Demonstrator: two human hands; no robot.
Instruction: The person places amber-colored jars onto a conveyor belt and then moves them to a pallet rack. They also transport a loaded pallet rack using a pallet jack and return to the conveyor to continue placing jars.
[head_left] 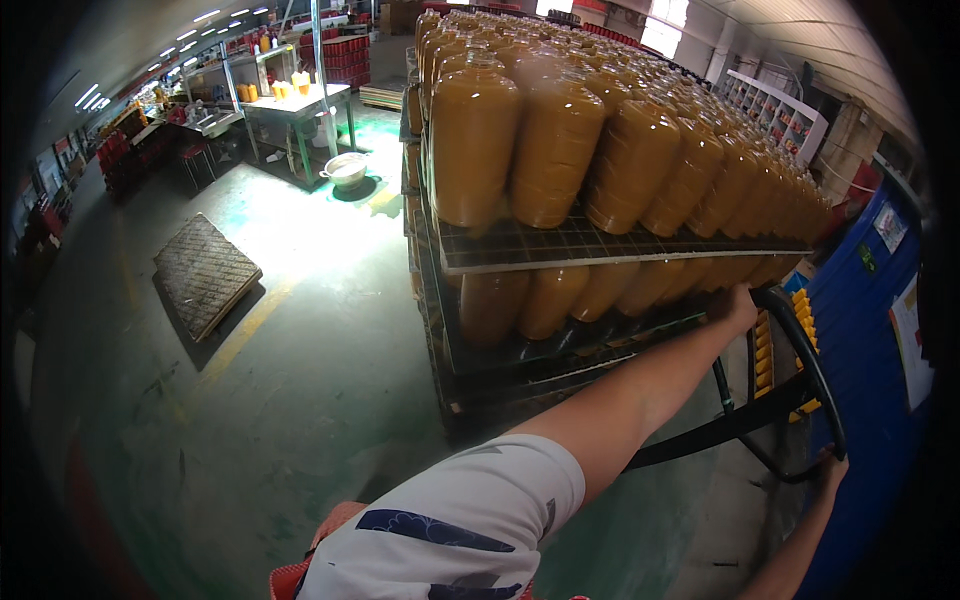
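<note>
My left arm reaches across to the right, and my left hand [738,308] grips the upper end of a black loop handle [808,345], which looks like that of a pallet truck. Lower on the same loop, my right hand [830,466] is closed round the bar; its fingers are partly hidden. Right beside my left hand rises a stack of big amber-brown jars [556,150] in layers. A dark board [600,246] separates the top layer from the jars below. The underside of the stack and the truck's base are mostly hidden.
A blue panel [862,300] with papers stands close at the right. On the floor at left lies a flat pallet-like board [207,275]. Farther back are a white basin [346,170] and a worktable [295,100] with yellow-orange containers.
</note>
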